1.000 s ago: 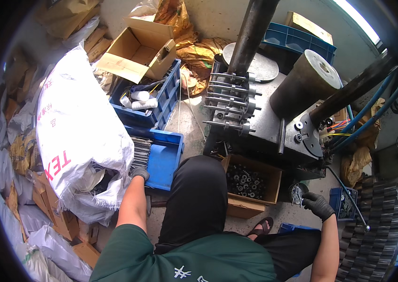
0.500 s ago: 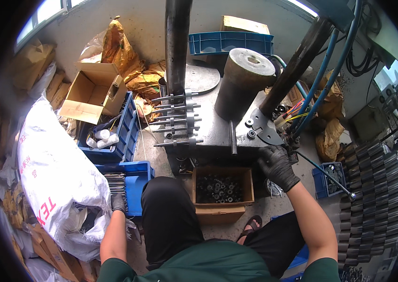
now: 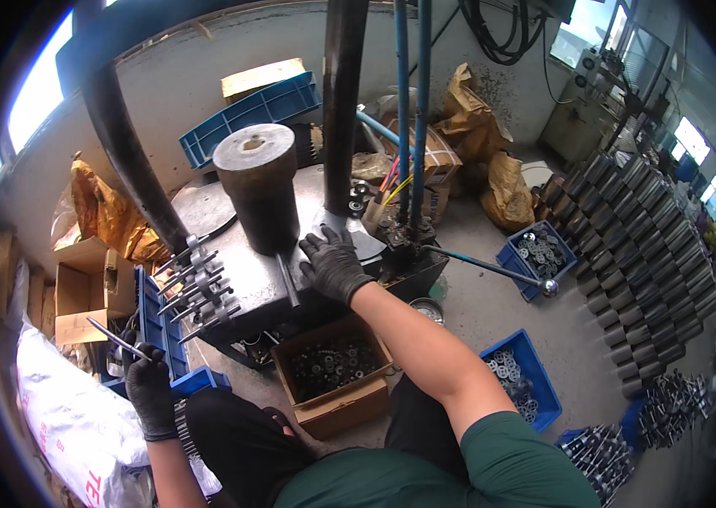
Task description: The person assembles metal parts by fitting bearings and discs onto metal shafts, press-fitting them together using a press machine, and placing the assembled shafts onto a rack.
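Note:
In my gloved left hand (image 3: pixel 151 391) is a slim metal shaft (image 3: pixel 118 337), gripped near one end and tilted, its pointed end toward the far left. My gloved right hand (image 3: pixel 334 264) reaches across the front of the steel press table (image 3: pixel 248 271), its fingers apart on the surface beside a dark curved plate (image 3: pixel 364 244). Whatever lies under those fingers is hidden. Left of that hand stand a thick steel cylinder (image 3: pixel 258 190) and a short bar (image 3: pixel 288 281). Several shafts with gears (image 3: pixel 206 284) line the table's left edge.
Below the table sits a cardboard box (image 3: pixel 337 406) of dark rings. Blue bins of metal rings (image 3: pixel 554 385) (image 3: pixel 506 254) stand on the floor at right. A ball-ended lever (image 3: pixel 493 269) juts out rightward. Stacked metal cylinders (image 3: pixel 646 271) rise at far right; a white sack (image 3: pixel 70 415) bulges at left.
My view has swung to the right. My left hand has come up from the blue bin of shafts with one shaft. My right hand has moved farther onto the table, where small rings showed before.

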